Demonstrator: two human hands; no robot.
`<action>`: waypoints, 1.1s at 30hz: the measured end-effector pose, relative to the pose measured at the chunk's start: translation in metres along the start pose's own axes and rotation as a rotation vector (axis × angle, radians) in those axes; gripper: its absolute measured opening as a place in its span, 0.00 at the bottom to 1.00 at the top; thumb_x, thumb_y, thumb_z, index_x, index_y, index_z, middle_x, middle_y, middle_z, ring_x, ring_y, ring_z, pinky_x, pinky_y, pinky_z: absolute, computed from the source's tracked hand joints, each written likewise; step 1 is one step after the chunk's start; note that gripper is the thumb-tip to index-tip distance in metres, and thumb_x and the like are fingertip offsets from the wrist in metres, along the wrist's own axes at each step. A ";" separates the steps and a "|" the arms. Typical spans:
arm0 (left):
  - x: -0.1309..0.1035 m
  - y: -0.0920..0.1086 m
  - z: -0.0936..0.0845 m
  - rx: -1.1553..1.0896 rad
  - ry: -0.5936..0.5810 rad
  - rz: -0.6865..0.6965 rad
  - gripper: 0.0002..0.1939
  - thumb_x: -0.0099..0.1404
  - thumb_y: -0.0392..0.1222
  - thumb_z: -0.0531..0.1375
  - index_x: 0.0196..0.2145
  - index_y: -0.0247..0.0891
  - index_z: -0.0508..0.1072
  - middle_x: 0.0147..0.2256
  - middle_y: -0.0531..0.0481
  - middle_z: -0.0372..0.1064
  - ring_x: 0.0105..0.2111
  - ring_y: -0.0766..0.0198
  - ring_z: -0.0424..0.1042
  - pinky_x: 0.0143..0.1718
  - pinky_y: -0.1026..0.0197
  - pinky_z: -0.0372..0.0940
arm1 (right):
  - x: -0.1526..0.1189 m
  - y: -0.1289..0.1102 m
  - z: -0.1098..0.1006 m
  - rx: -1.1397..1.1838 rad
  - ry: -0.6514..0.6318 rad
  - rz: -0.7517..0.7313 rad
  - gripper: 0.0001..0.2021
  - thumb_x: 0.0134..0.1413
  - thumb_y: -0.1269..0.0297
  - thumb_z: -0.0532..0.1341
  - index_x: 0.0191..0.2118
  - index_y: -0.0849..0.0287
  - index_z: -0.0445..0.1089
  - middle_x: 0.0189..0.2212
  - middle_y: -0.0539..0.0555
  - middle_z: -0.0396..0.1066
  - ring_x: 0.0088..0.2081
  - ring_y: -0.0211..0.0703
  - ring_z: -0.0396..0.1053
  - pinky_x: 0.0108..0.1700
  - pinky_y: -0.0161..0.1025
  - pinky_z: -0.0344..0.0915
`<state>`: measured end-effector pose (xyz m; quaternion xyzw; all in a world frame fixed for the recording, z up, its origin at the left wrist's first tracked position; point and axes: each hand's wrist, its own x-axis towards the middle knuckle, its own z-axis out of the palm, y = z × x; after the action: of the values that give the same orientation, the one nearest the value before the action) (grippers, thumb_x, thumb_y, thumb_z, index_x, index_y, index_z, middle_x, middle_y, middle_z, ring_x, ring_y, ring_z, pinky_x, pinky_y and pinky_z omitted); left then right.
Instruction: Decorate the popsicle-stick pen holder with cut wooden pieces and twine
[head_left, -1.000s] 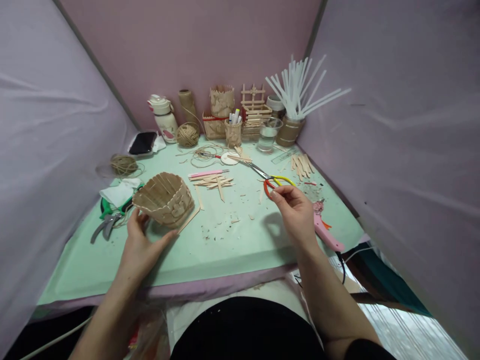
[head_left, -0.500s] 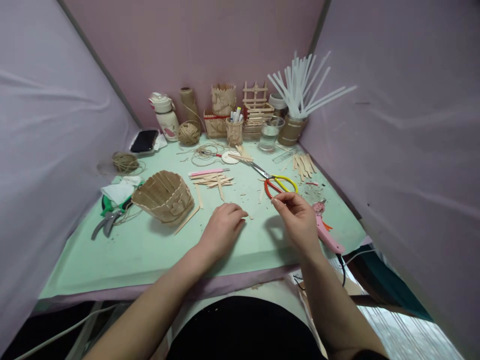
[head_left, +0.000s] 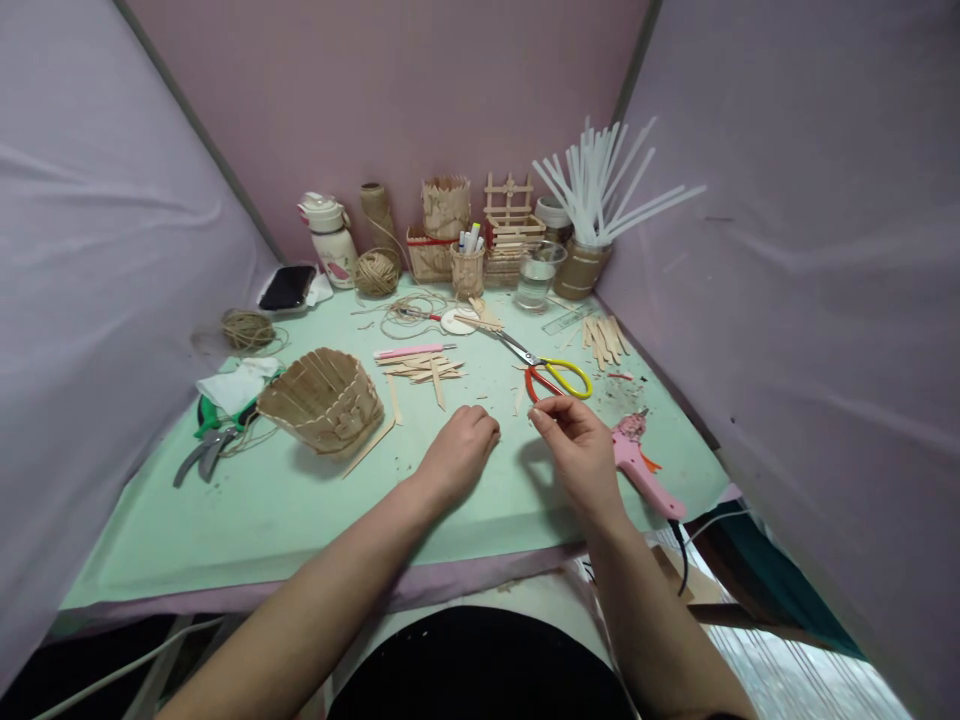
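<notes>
My left hand (head_left: pixel 461 450) rests on the green tabletop with its fingers curled together; whatever they may hold is hidden. My right hand (head_left: pixel 581 450) is raised slightly over the table, thumb and forefinger pinched, and anything between them is too small to make out. Just beyond it lie scissors (head_left: pixel 571 377) with one red and one yellow handle. A pink glue gun (head_left: pixel 646 475) lies right of that hand. Left of my left hand stands a woven-looking basket of wooden strips (head_left: pixel 326 405). Several thin wooden sticks (head_left: pixel 424 368) lie in a pile beyond the left hand.
Green-handled pruning shears (head_left: pixel 210 445) lie at the left. Along the back stand a bottle (head_left: pixel 331 245), a twine ball (head_left: pixel 377 272), a cup of water (head_left: pixel 537 280) and a jar of white glue sticks (head_left: pixel 583 268). More wooden sticks (head_left: pixel 604 341) lie right.
My left fingers have curled in and moved slightly right, where a small pale piece lay; it no longer shows. My right hand has shifted slightly left, still pinched.
</notes>
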<state>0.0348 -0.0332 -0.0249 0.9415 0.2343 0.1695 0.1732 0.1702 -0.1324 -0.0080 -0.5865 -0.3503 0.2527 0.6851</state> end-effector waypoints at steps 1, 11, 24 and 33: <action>0.000 0.000 -0.001 -0.074 0.031 -0.037 0.11 0.68 0.37 0.52 0.34 0.34 0.74 0.35 0.43 0.69 0.39 0.56 0.65 0.43 0.55 0.61 | 0.001 0.001 0.002 0.003 -0.001 0.007 0.06 0.52 0.61 0.66 0.33 0.56 0.71 0.29 0.48 0.70 0.31 0.37 0.64 0.36 0.36 0.61; 0.001 -0.005 -0.023 -1.555 0.082 -0.650 0.13 0.54 0.45 0.68 0.32 0.32 0.73 0.28 0.51 0.68 0.24 0.74 0.63 0.26 0.70 0.58 | 0.008 0.010 0.036 0.171 -0.111 0.239 0.09 0.45 0.60 0.68 0.29 0.58 0.70 0.22 0.46 0.65 0.24 0.34 0.58 0.28 0.34 0.54; 0.000 -0.002 -0.023 -1.611 0.238 -0.737 0.11 0.51 0.39 0.69 0.31 0.31 0.74 0.24 0.51 0.69 0.22 0.75 0.66 0.25 0.72 0.60 | 0.011 0.014 0.053 0.284 -0.066 0.367 0.10 0.41 0.61 0.69 0.27 0.59 0.70 0.23 0.47 0.67 0.23 0.33 0.60 0.26 0.33 0.57; -0.001 0.002 -0.023 -1.560 0.351 -0.740 0.15 0.46 0.39 0.71 0.30 0.32 0.73 0.24 0.51 0.70 0.24 0.72 0.68 0.28 0.69 0.62 | 0.007 0.015 0.064 0.376 -0.033 0.432 0.10 0.39 0.62 0.69 0.27 0.59 0.69 0.22 0.46 0.64 0.23 0.32 0.59 0.23 0.31 0.56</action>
<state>0.0255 -0.0290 -0.0037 0.3791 0.3649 0.3566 0.7720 0.1255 -0.0840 -0.0172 -0.5061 -0.1752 0.4628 0.7064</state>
